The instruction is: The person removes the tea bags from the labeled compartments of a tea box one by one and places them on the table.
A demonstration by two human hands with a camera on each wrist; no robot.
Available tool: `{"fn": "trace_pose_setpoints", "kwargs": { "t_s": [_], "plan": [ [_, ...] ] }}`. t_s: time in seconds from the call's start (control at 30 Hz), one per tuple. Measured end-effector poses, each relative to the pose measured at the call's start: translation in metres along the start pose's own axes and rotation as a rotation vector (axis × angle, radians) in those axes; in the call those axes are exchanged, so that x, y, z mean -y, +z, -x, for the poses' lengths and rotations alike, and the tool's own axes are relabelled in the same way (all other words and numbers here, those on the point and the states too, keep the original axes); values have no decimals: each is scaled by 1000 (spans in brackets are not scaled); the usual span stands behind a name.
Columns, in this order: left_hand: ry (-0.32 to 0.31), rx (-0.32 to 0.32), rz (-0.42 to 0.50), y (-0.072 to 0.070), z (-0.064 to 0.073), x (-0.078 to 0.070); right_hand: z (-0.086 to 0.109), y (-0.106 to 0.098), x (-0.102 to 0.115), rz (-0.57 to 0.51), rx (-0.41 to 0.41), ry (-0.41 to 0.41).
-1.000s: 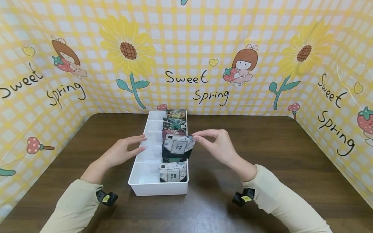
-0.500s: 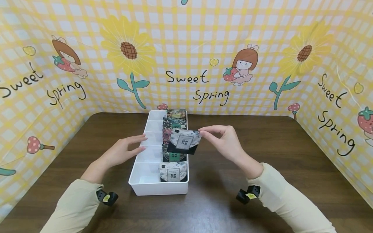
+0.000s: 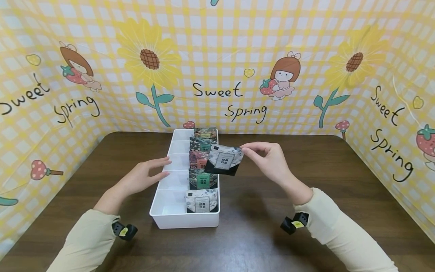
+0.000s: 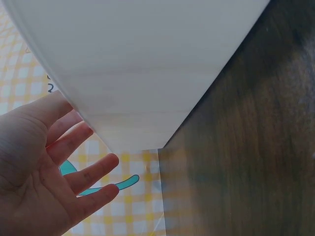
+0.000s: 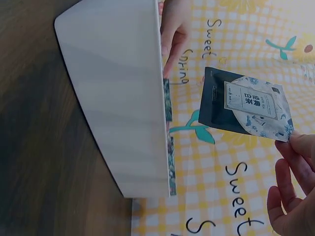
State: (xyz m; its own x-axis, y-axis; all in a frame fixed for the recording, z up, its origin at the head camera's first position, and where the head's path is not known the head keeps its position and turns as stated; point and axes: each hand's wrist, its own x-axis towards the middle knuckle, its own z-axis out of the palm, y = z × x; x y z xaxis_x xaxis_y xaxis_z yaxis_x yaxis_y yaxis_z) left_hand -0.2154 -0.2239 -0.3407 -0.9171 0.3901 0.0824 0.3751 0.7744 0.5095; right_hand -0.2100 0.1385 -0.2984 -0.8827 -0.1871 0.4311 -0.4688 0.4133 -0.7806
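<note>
My right hand (image 3: 270, 162) pinches one upper corner of a white, blue-patterned tea bag (image 3: 224, 159) with a black lower part. The packet hangs tilted above the right rim of a white divided box (image 3: 185, 221), seen face-on in the right wrist view. My left hand (image 3: 139, 177) rests its fingertips on the box's left rim; its fingers are loosely spread in the left wrist view. Along the box's right side stand several tea bags: a white one (image 3: 202, 202) in front, then a green one (image 3: 203, 180), a pink one (image 3: 197, 160) partly covered, and darker ones (image 3: 198, 143) behind.
The box stands on a dark brown wooden table (image 3: 299, 170), its dividers making a row of compartments. A yellow checked cloth (image 3: 221, 49) hangs behind and at both sides. A small black wrist camera (image 3: 293, 223) sits at the right cuff.
My right hand has moved right and slightly farther back, carrying the pinched tea bag. The green and pink packets now show more. My left hand stays on the rim.
</note>
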Motion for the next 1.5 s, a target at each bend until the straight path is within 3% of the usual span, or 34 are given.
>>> {"fn": "trace_pose_setpoints", "kwargs": {
  "t_s": [0.33,0.6,0.9,1.23,1.5],
  "plan": [
    [2,0,-5,1,-1,-1,-11,-10,-16,-21,-20,52],
    [4,-3,-10,1,-1,0,-19,-15,-25,24,-13,91],
    [-1,-3,-3,1,-1,2,-33,-13,-44,108,-39,116],
    [-4,-2,3,1,-2,3,-50,-9,-60,149,-7,184],
    [0,-4,4,1,-1,2,-64,-5,-73,171,4,165]
  ]
}}
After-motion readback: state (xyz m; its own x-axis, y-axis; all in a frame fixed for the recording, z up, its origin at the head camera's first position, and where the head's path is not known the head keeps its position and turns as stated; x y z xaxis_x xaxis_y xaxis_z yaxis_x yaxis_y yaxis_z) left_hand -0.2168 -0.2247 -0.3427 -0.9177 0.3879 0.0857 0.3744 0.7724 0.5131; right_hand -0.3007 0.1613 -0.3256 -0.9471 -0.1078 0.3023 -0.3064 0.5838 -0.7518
